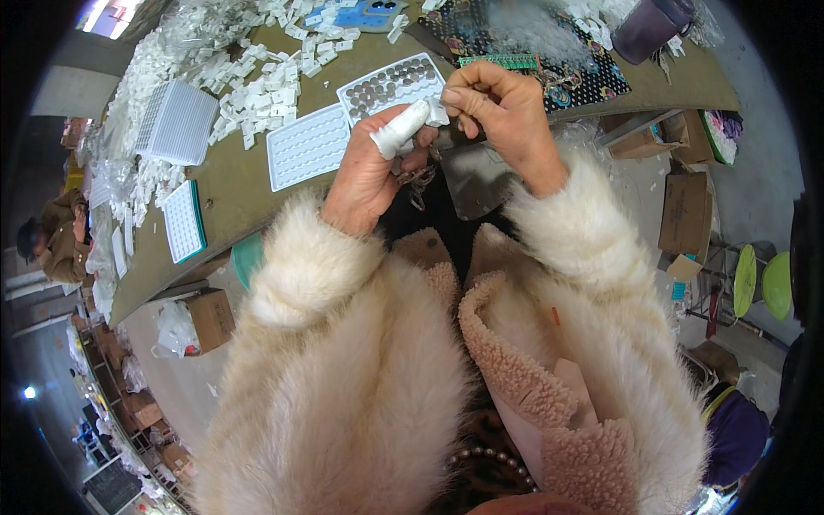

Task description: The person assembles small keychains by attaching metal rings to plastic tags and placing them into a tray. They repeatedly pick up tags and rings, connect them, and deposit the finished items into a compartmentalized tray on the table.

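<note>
My left hand is closed around a small white plastic piece, held up over the table's near edge. White wrapping covers the thumb of that hand. Below its fingers hangs a bundle of thin dark wires; whether they are gripped cannot be made out. My right hand meets the piece from the right, thumb and forefinger pinched at its edge on something too small to name. Just beyond both hands lies a white tray partly filled with round silvery discs. A second dimpled white tray lies left of it.
Loose white plastic pieces heap across the table's left, beside a stack of white trays. A green circuit-board strip lies on patterned cloth. A purple mug stands at far right. Cardboard boxes sit on the floor.
</note>
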`<state>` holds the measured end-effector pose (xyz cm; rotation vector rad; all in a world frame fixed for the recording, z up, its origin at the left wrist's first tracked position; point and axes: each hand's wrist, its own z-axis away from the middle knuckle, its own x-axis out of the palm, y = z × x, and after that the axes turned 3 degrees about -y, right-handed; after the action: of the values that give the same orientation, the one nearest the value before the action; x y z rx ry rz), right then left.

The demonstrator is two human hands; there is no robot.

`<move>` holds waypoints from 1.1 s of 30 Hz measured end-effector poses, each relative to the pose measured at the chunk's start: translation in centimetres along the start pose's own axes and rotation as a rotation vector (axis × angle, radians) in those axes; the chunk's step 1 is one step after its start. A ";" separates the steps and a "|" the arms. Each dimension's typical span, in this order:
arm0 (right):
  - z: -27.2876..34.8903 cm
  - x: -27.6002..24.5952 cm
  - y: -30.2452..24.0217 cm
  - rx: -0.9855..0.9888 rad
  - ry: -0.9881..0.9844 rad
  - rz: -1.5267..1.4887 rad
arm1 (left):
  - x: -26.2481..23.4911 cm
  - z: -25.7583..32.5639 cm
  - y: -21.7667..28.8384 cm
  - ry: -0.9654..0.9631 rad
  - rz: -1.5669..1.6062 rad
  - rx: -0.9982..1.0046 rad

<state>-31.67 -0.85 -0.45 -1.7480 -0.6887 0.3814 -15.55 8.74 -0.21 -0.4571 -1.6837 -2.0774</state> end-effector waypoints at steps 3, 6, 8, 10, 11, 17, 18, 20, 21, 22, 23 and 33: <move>-0.1 0.1 -0.1 -0.102 -0.003 0.179 | 0.1 0.2 0.0 0.056 -0.038 0.011; -0.7 0.3 0.0 -0.399 0.010 0.352 | -0.1 0.1 0.2 -0.046 -0.024 0.013; -0.7 0.3 0.0 -0.405 -0.001 0.395 | -0.2 0.1 0.3 -0.098 -0.019 -0.006; -0.1 0.2 -0.2 -0.250 -0.036 0.315 | -0.2 0.2 0.2 -0.028 -0.045 0.015; 0.1 0.2 -0.3 -0.219 -0.037 0.298 | -0.1 0.2 0.0 0.021 -0.074 0.022; 0.2 1.0 0.4 -0.278 -0.023 0.330 | 0.1 0.4 0.1 -0.104 0.110 -0.009; 0.3 1.1 0.4 -0.279 -0.022 0.325 | 0.1 0.4 0.0 -0.086 0.121 -0.010; 0.5 1.0 0.3 -0.213 -0.018 0.228 | 0.1 0.5 0.0 -0.076 0.123 0.001; 0.8 0.9 0.1 -0.145 -0.015 0.136 | 0.1 0.5 0.0 -0.083 0.113 0.012; 1.0 0.8 -0.1 -0.077 -0.011 0.045 | 0.0 0.5 0.0 -0.100 0.105 0.026; 1.0 0.7 -0.3 -0.070 -0.022 0.058 | 0.0 0.6 0.0 -0.086 0.097 0.018; 0.6 1.4 1.4 -0.383 -0.008 0.377 | -0.2 0.5 -0.1 -0.064 0.098 -0.033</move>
<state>-30.63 0.26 -1.82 -2.2512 -0.4529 0.5394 -15.47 9.30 -0.30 -0.6101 -1.6305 -2.0423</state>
